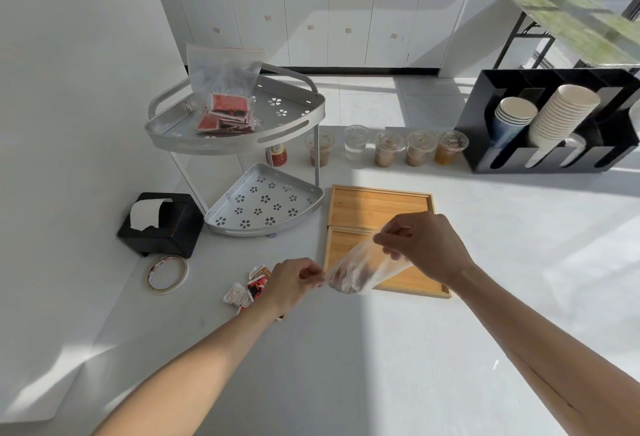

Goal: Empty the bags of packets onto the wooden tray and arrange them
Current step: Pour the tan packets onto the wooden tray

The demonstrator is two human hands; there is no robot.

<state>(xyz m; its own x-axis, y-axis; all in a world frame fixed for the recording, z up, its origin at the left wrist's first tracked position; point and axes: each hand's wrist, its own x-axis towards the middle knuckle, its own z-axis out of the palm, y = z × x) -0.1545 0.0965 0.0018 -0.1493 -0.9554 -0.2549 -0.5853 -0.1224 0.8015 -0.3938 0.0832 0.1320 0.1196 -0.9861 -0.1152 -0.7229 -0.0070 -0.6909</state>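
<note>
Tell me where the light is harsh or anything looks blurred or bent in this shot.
Head view: hard sunlight washes out the counter; the clear bag between left hand and right hand is motion-blurred; wide-angle lens curves the edges.

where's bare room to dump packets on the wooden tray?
Far compartment of the wooden tray is bare; the near one lies partly under the bag held by both hands. Crowded: loose packets on the table left of the tray, by the tape roll.

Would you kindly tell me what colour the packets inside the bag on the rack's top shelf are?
Red with dark markings, in the head view: packets.
</note>
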